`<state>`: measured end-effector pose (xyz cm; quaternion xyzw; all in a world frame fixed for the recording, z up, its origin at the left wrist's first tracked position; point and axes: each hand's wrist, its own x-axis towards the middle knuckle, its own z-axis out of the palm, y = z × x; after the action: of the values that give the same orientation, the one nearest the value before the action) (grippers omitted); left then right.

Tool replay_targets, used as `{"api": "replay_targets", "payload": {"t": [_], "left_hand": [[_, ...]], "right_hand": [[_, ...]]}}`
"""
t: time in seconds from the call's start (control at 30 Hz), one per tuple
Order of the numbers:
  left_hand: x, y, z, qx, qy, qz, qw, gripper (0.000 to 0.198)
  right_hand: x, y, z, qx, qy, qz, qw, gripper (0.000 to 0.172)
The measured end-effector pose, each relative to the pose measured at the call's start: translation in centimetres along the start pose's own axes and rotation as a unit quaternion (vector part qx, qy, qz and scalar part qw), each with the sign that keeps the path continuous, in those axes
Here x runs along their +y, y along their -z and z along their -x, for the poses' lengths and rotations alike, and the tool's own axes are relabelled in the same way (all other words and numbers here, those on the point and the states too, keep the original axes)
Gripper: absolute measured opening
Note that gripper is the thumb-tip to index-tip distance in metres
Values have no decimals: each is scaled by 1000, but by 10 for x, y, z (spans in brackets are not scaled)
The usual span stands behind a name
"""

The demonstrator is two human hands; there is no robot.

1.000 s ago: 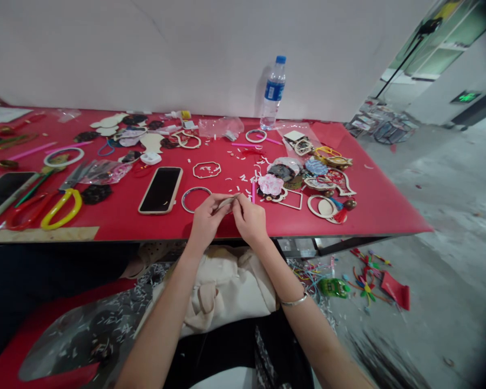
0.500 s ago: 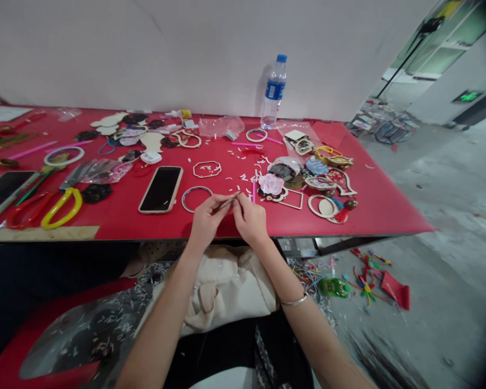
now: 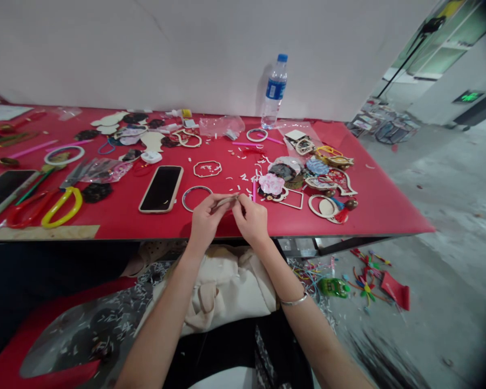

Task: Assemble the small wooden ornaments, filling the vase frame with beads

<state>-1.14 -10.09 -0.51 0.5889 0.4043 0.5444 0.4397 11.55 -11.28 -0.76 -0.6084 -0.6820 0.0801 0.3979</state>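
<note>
Over the table's front edge, my left hand (image 3: pixel 208 214) pinches a small, thin, pale flat piece (image 3: pixel 224 201) between thumb and fingers. My right hand (image 3: pixel 250 216) is closed at the piece's right end, its fingertips meeting those of the left. What exactly the piece is cannot be made out, as the fingers cover most of it. Just left of my hands lie a round hoop (image 3: pixel 195 198) and a phone (image 3: pixel 161 189) with a dark screen. A pink stick (image 3: pixel 254 190) and a pink flower piece (image 3: pixel 271 184) lie just beyond my right hand.
On the red table (image 3: pixel 389 202) are yellow-handled scissors (image 3: pixel 62 208) at left, a water bottle (image 3: pixel 275 92) by the wall, a thin wooden frame (image 3: pixel 207 169), and scattered white scraps. A pile of ornaments (image 3: pixel 328 178) sits at right. A cream bag (image 3: pixel 227 292) rests on my lap.
The pale piece between my fingers has tilted slightly and shows a little more of its surface. Both hands stay in nearly the same place.
</note>
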Motion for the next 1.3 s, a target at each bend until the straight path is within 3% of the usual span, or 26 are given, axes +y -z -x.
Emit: {"api": "replay_targets", "payload": {"t": [0.17, 0.53, 0.67, 0.9, 1.0, 1.3], "left_hand": [[-7, 3, -2, 84, 0, -22, 996, 25], [-16, 3, -2, 103, 7, -15, 995, 28], [-16, 2, -2, 95, 9, -6, 995, 30], [-15, 3, -4, 73, 42, 32, 996, 34], [-13, 3, -3, 62, 43, 23, 997, 31], [-12, 2, -3, 42, 40, -12, 998, 27]], "right_hand": [[-1, 1, -2, 6, -56, -44, 997, 26], [3, -1, -4, 69, -167, -112, 977, 24], [8, -4, -7, 86, -127, -157, 976, 11], [10, -4, -8, 47, -67, -204, 976, 27], [6, -1, -8, 16, -46, -224, 973, 26], [7, -3, -7, 27, -57, -239, 969, 16]]}}
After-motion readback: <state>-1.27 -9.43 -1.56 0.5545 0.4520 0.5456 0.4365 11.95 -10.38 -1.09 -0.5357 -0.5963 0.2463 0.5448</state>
